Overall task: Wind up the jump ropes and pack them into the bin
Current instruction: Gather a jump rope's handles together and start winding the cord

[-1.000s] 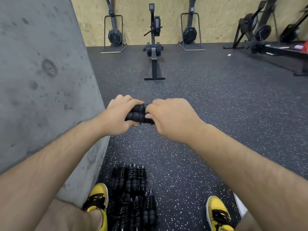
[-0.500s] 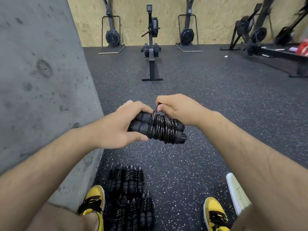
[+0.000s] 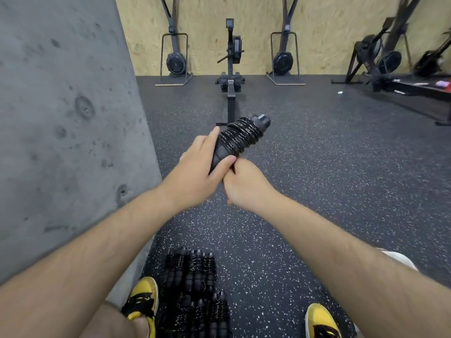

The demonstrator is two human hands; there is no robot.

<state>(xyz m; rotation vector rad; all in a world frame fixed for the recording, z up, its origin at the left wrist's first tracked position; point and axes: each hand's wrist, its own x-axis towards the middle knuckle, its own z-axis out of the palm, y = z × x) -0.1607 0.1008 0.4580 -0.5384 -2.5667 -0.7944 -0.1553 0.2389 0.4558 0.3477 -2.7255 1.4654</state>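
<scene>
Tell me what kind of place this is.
Most likely a gym: rowing machines stand along the plywood back wall, the floor is speckled rubber, and wound jump ropes lie stacked by the person's feet.

Gym, speckled rubber floor (image 3: 305, 181), rowing machine (image 3: 230, 69) at far plywood wall (image 3: 317, 25), concrete wall (image 3: 61, 118) on left

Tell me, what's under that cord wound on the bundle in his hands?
Under the cord are black handles: their ends poke out at the top, and the left hand grips the lower part. The stretch beneath the coils is covered.
</scene>
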